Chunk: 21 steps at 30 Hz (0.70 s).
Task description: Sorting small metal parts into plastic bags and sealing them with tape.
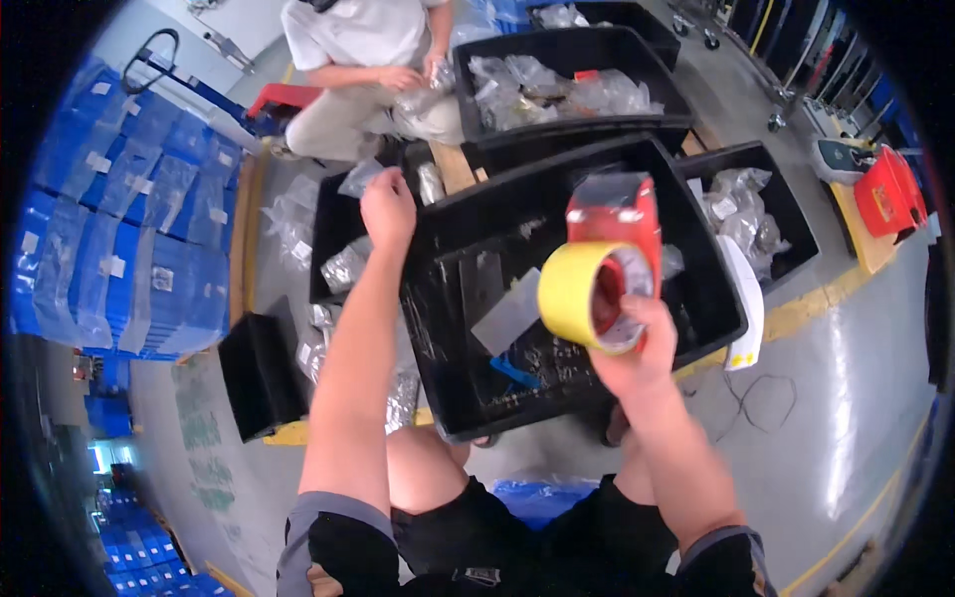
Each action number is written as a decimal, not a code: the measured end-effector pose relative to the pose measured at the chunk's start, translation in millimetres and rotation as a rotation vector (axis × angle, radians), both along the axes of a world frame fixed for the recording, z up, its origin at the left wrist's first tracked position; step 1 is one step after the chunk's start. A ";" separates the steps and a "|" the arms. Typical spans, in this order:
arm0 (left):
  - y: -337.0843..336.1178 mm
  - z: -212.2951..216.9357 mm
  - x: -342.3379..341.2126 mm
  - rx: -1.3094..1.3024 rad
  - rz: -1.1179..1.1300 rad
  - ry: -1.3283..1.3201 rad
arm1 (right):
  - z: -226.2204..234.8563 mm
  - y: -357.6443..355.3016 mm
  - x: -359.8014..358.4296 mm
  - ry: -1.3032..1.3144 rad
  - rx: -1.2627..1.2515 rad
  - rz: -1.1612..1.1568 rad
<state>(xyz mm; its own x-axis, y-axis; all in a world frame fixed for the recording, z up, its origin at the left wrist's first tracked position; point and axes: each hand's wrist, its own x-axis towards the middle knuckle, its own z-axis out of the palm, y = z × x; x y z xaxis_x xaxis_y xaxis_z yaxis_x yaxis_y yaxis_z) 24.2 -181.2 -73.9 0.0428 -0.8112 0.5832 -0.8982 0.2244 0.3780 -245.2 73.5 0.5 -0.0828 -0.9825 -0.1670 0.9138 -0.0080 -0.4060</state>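
My right hand [637, 353] is closed around a red tape dispenser [622, 204] loaded with a wide roll of yellow tape [572, 296]. I hold it in the air above a large black bin [587, 171]. Inside that bin lie a pale flat piece [507, 311] and a blue strip [514, 373]. My left hand [388, 207] is stretched forward past the bin's left side, its fingers pinched together on a small clear plastic bag [360, 177]. The bag is partly hidden by the hand. Below it stands a smaller black bin [328, 229] with bagged parts.
Across from me a seated person [368, 75] handles a clear bag. A black bin [567, 40] of bagged items stands ahead, and another [796, 224] to the right. Blue wrapped boxes [129, 219] are stacked left. A red container [885, 194] sits far right; a cable [761, 398] lies on the floor.
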 end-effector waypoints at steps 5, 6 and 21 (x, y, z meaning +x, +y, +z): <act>-7.7 20.9 7.8 0.070 -0.012 -0.082 | 9.1 10.5 -46.5 -0.042 -0.207 -0.116; -16.0 15.2 20.8 -0.005 -0.052 -0.080 | 9.2 9.0 -50.3 -0.001 -0.229 -0.149; -15.8 -1.1 17.9 0.134 -0.084 0.048 | 31.1 7.6 -35.0 -0.293 -0.191 -0.017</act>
